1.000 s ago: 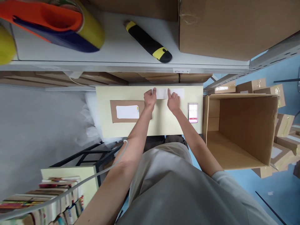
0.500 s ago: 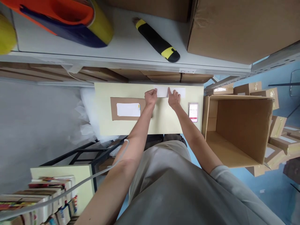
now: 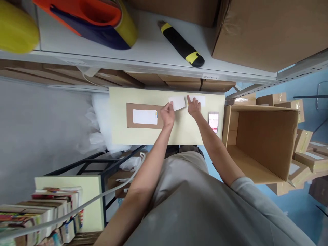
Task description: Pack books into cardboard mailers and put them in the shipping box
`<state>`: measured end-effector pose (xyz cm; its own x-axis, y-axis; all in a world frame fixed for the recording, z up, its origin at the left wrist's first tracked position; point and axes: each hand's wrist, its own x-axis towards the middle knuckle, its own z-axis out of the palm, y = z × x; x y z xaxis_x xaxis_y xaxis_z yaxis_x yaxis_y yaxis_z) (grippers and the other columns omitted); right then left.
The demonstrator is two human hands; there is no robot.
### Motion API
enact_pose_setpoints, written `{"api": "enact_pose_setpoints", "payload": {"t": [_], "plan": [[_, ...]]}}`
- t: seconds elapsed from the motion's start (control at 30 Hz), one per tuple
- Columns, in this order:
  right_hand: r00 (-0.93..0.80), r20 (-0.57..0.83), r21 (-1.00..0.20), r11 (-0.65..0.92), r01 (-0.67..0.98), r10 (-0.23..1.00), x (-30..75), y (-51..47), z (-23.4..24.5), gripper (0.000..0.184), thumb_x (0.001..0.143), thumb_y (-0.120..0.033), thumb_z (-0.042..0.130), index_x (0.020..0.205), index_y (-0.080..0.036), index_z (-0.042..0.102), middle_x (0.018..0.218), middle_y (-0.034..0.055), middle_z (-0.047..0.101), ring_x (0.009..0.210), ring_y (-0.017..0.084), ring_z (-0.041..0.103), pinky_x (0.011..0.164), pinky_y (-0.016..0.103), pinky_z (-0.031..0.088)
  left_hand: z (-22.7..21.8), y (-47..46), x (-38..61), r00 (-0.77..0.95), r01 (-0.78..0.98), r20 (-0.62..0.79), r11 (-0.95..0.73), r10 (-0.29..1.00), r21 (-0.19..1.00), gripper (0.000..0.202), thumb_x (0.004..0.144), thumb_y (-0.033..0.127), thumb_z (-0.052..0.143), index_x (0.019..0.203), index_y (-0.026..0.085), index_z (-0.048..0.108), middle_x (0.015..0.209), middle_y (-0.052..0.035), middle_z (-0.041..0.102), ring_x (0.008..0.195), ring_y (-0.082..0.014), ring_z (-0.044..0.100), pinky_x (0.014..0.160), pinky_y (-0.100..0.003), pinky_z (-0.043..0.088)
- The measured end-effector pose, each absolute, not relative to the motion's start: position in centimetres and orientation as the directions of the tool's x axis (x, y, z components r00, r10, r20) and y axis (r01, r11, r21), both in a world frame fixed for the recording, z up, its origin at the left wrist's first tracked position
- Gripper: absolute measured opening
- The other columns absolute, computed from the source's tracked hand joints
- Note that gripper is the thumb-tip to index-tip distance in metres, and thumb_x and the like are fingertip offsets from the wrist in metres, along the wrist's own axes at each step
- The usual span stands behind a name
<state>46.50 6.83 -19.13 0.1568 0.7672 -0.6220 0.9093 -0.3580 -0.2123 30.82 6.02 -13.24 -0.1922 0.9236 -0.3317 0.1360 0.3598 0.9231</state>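
Note:
My left hand (image 3: 168, 114) pinches a small white paper label (image 3: 177, 103) and holds it just above the pale yellow table (image 3: 179, 131). My right hand (image 3: 194, 106) rests on the table with its forefinger stretched out, pressing on a second white label sheet (image 3: 200, 99) at the table's far edge. A flat brown package (image 3: 132, 121) with a white label (image 3: 145, 117) lies to the left of my left hand.
A phone (image 3: 213, 122) lies at the table's right edge. A large open cardboard box (image 3: 263, 143) stands on its side to the right. A black-and-yellow utility knife (image 3: 182, 44) and a tape dispenser (image 3: 89, 20) lie on the shelf above. Books (image 3: 38, 212) are stacked lower left.
My left hand has pulled one white label away from the strip and lifted it toward me, tilted. My right hand stays pressing on the remaining sheet.

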Motion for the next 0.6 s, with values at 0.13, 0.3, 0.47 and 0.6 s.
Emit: {"api": "enact_pose_setpoints", "payload": {"t": [0.13, 0.3, 0.47, 0.6], "plan": [[0.191, -0.607, -0.306, -0.449, 0.839, 0.771, 47.0, 6.9, -17.9, 0.072, 0.112, -0.018, 0.047, 0.183, -0.020, 0.031, 0.167, 0.0268, 0.053, 0.146, 0.037, 0.055, 0.121, 0.052, 0.042, -9.8, 3.5, 27.7, -0.210, -0.064, -0.471, 0.468, 0.857, 0.881, 0.044, 0.083, 0.059, 0.092, 0.078, 0.019, 0.073, 0.073, 0.0026, 0.060, 0.071, -0.0126, 0.059, 0.057, -0.021, 0.054], [0.244, -0.551, -0.750, -0.601, 0.276, 0.798, 46.4, 2.7, -14.1, 0.072, 0.112, -0.076, 0.045, 0.128, -0.015, 0.080, 0.125, 0.0184, 0.080, 0.116, 0.029, 0.074, 0.107, 0.041, 0.056, -6.5, 0.4, 23.5, -0.230, -0.211, -0.559, 0.520, 0.797, 0.828, 0.052, 0.074, 0.061, 0.100, 0.078, 0.017, 0.074, 0.077, -0.0015, 0.071, 0.064, -0.0106, 0.064, 0.056, -0.022, 0.060], [0.055, -0.514, -0.843, -0.493, -0.214, 0.856, 42.7, -4.9, -7.5, 0.076, 0.085, -0.097, 0.067, 0.095, -0.023, 0.082, 0.095, 0.0070, 0.082, 0.095, 0.023, 0.078, 0.096, 0.040, 0.063, -5.2, -1.3, 20.8, -0.233, -0.251, -0.583, 0.531, 0.778, 0.809, 0.058, 0.065, 0.065, 0.103, 0.077, 0.016, 0.076, 0.078, -0.0027, 0.074, 0.066, -0.0100, 0.066, 0.057, -0.019, 0.061], [0.191, -0.468, -0.881, -0.440, -0.172, 0.863, 39.5, -8.0, -4.0, 0.057, 0.080, -0.080, 0.086, 0.090, -0.025, 0.078, 0.089, 0.0030, 0.081, 0.091, 0.023, 0.079, 0.093, 0.040, 0.063, -5.3, -1.7, 19.4, -0.209, -0.225, -0.588, 0.547, 0.782, 0.807, 0.060, 0.061, 0.067, 0.103, 0.077, 0.015, 0.076, 0.077, -0.0029, 0.073, 0.068, -0.0117, 0.068, 0.058, -0.020, 0.062]]}}
